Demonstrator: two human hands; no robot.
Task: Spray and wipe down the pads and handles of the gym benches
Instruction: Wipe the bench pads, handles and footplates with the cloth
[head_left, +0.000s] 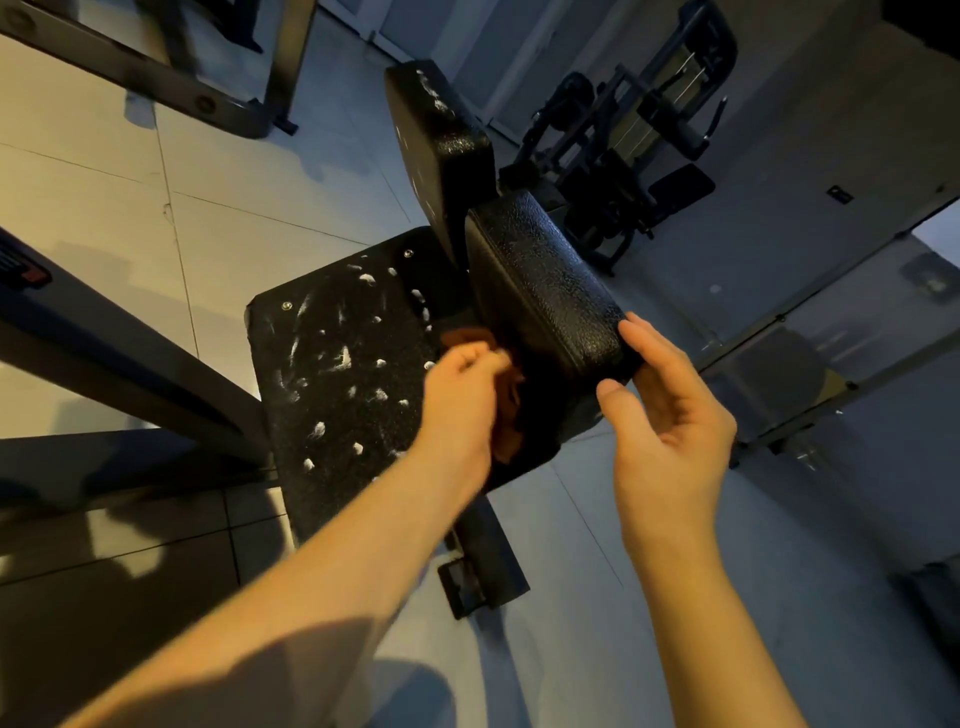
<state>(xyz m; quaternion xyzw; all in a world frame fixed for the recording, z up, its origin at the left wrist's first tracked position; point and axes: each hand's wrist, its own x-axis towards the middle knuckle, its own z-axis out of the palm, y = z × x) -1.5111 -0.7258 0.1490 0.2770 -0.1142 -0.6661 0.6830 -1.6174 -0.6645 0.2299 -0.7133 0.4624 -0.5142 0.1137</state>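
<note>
A black textured pad (540, 291) stands in the middle of the view, with a second black pad (436, 150) behind it, speckled with white foam at its top. Below them lies a flat black plate (332, 374) dotted with white foam spots. My left hand (462, 400) grips an orange cloth (506, 410) against the underside of the near pad. My right hand (670, 410) holds the near pad's lower right corner, fingers on its edge and thumb below it. Most of the cloth is hidden behind my left hand.
Grey frame bars (130, 374) run along the left, and another frame (156, 73) stands at the top left. A dark weight machine (639, 156) stands at the back right. The floor (156, 218) is pale tile. A black foot bracket (467, 582) sits below the plate.
</note>
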